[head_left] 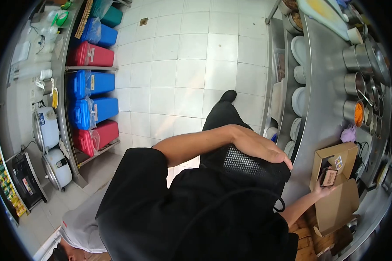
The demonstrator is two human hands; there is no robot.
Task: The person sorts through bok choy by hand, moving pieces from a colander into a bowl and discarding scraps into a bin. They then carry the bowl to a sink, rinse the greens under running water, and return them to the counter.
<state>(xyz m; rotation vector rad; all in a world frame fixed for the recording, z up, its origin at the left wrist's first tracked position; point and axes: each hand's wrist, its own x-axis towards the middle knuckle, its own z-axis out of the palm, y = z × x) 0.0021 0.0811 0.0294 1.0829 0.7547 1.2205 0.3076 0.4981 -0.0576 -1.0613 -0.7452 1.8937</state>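
My right hand (323,189) reaches in from the lower right, closed around a small dark-edged block (329,177) with a printed tan face. It holds the block over an open brown cardboard box (333,209) on the metal counter. A white sticker (339,162) with coloured squares shows on the box. My left arm crosses in front of my body, and my left hand (265,149) is by the counter edge, over a dark mesh surface (244,161). Most of its fingers are hidden, so their grip cannot be made out.
The steel counter (324,82) holds metal pots (352,85), an orange-filled container (358,114) and a purple bag (348,134). White plates (299,102) are stacked below. Blue bins (98,85), red bins (96,54) and rice cookers (59,167) line the left. Another person (80,226) is at lower left.
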